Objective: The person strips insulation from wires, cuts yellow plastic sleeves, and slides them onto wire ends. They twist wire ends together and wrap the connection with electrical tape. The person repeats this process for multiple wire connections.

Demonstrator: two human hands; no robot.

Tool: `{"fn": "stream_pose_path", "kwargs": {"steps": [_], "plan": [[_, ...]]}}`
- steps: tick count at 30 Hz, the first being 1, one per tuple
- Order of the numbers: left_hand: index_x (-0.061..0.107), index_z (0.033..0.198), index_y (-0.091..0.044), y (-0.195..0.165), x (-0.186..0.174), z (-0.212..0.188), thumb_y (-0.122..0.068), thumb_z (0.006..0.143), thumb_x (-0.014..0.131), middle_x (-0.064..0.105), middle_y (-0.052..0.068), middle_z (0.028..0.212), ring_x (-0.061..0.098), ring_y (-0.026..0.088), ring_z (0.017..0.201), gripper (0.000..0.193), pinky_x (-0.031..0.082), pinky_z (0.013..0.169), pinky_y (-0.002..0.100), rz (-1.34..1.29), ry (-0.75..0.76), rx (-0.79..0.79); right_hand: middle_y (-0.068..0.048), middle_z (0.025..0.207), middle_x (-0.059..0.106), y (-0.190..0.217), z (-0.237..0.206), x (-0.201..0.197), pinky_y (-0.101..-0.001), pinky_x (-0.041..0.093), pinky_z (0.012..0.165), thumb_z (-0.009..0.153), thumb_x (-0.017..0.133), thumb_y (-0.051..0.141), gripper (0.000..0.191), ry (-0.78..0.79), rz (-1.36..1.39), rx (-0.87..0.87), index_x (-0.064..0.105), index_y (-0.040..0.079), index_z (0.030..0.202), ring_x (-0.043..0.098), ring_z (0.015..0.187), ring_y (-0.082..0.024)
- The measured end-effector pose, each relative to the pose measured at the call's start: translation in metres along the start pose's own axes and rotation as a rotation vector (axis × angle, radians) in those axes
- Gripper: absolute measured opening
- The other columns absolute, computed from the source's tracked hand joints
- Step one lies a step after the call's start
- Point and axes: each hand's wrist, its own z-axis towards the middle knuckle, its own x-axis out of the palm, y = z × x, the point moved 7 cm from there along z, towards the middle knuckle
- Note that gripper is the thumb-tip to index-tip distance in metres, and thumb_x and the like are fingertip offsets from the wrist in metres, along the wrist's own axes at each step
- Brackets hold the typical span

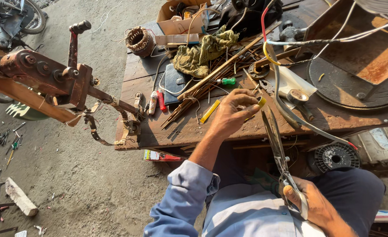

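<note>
The person sits at a worn wooden workbench (pixel 167 131), sleeves of a pale blue shirt (pixel 189 197) showing. The left hand (pixel 233 112) is raised over the near edge of the bench, thumb and fingertips pinched on a small yellow piece (pixel 262 102), perhaps a bit of sleeving. The right hand (pixel 310 199) sits low, close to the lap, closed around the handles of a long pair of scissors (pixel 275 145); the blades angle up and away, their tips just beside the yellow piece, close to touching it, though I cannot tell whether they meet it.

On the bench just left of the left hand lies a flat yellow strip (pixel 209 111), and farther left a red marker (pixel 161 100) next to a white tube (pixel 152 102). A green-handled screwdriver (pixel 226 81) lies just beyond the hand, among a fan of thin wooden sticks (pixel 194 98). At the far side sit a crumpled green rag (pixel 202 52), a copper-wound stator (pixel 139 41) and an open cardboard box (pixel 178 19). A rusty hand-cranked winding machine (pixel 49 77) juts out on the left. A grey cable (pixel 286 109) curves down on the right, passing near the scissors.
</note>
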Motion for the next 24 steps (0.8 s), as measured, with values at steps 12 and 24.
{"fn": "stream_pose_path", "kwargs": {"steps": [12, 24], "plan": [[0.062, 0.113, -0.002, 0.029, -0.004, -0.026, -0.015, 0.094, 0.078, 0.071, 0.007, 0.101, 0.067, 0.011, 0.087, 0.028, 0.059, 0.075, 0.028, -0.407, -0.073, -0.022, -0.003, 0.069, 0.051, 0.027, 0.014, 0.008, -0.0338, 0.048, 0.061, 0.081, 0.047, 0.079, 0.075, 0.027, -0.052, -0.072, 0.063, 0.005, 0.073, 0.047, 0.068, -0.016], [0.072, 0.114, -0.003, 0.022, -0.001, -0.028, -0.003, 0.088, 0.073, 0.075, 0.006, 0.104, 0.07, 0.012, 0.095, 0.025, 0.059, 0.089, 0.028, -0.262, -0.066, -0.065, -0.003, 0.064, 0.052, 0.01, 0.014, 0.004, -0.0364, 0.051, 0.057, 0.068, 0.048, 0.088, 0.082, -0.055, -0.2, 0.047, 0.063, 0.007, 0.071, 0.05, 0.064, -0.016]]}}
